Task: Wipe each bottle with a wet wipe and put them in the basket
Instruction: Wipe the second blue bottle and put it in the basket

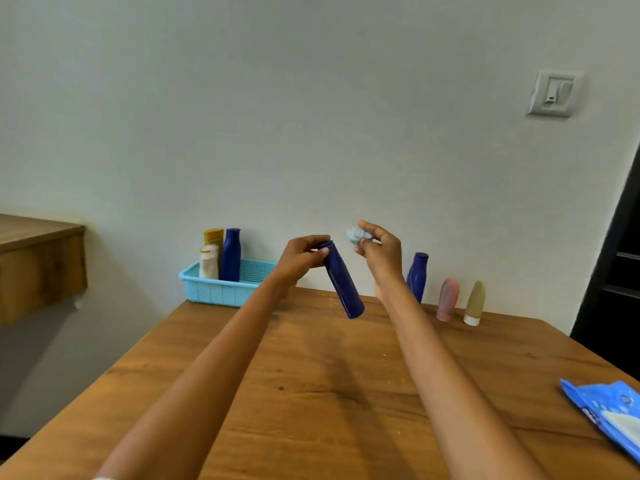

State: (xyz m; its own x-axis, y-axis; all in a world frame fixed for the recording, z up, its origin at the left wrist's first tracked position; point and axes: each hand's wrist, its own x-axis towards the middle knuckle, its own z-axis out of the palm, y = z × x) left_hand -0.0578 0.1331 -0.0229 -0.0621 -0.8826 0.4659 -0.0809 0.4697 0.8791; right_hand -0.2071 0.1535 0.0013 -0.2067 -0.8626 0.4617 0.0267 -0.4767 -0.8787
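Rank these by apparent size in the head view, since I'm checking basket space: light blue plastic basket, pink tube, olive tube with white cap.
1. Light blue plastic basket, clearly largest.
2. Pink tube and olive tube with white cap: they look alike, so I leave them unranked.

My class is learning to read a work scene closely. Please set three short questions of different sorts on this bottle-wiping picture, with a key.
1. True or false: the blue basket already holds three bottles.
2. Multiple choice: the left hand grips the dark blue bottle at its A) base, B) cap end, C) middle.
3. Fill in: the right hand pinches a crumpled ____.

Key
1. True: a yellow bottle, a white bottle and a blue bottle stand in it.
2. B; the bottle hangs tilted above the table.
3. Wet wipe, held apart from the bottle.
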